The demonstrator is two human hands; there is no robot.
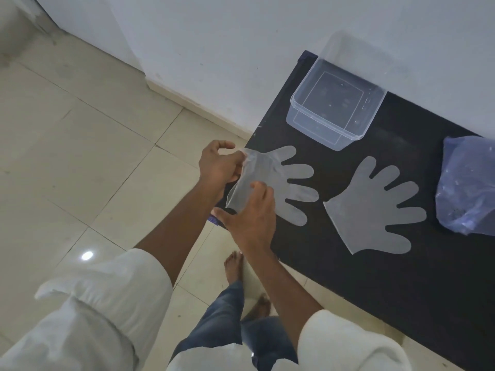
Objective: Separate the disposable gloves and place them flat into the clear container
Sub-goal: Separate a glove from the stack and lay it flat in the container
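A translucent disposable glove [284, 183] lies at the left end of the black table [401, 277], fingers pointing right. Its cuff end is lifted off the table edge. My left hand [218, 164] pinches the cuff's upper corner. My right hand [247, 212] grips the cuff's lower part, thumb under it. A second glove [372, 210] lies flat and alone on the table to the right. The clear container [334, 103] stands open at the table's far end, by the wall, with nothing visible inside.
A bluish plastic bag [468, 183] sits at the right edge of the table. The white wall runs behind the table. Tiled floor [80, 156] spreads to the left, and my bare feet [235, 266] stand close to the table's near edge.
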